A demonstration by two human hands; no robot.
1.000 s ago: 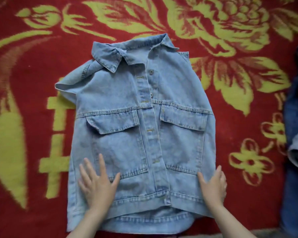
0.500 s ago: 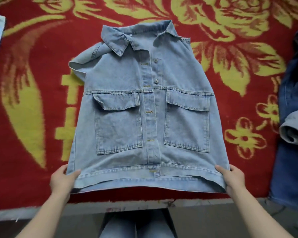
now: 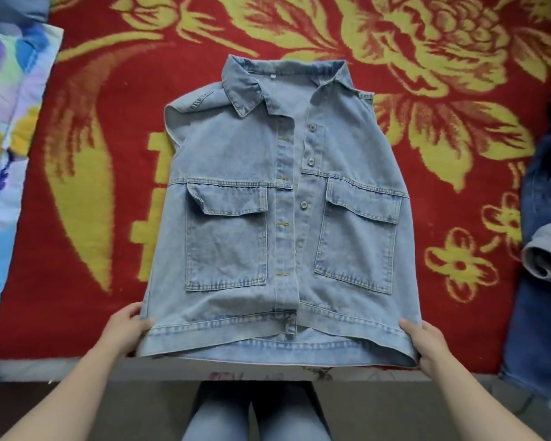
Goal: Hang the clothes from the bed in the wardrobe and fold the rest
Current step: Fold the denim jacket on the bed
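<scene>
A light blue denim jacket [image 3: 229, 160] lies front up on the red and yellow bed cover [image 3: 77, 281], its sleeves tucked under and its collar at the far end. My left hand [image 3: 124, 329] grips the lower left corner of its hem. My right hand [image 3: 427, 342] grips the lower right corner. The hem is lifted a little off the bed's near edge, and the front placket gapes open below the collar.
Dark blue denim clothes [image 3: 544, 249] lie piled at the bed's right edge. A pale, multicoloured printed fabric [image 3: 4, 154] covers the left side. My legs in light jeans [image 3: 255, 412] show below the bed edge, over a grey floor.
Both hands left the jacket's front, where they lay flat, and took hold of the hem corners. The hem has risen and been drawn toward me; the view has shifted back.
</scene>
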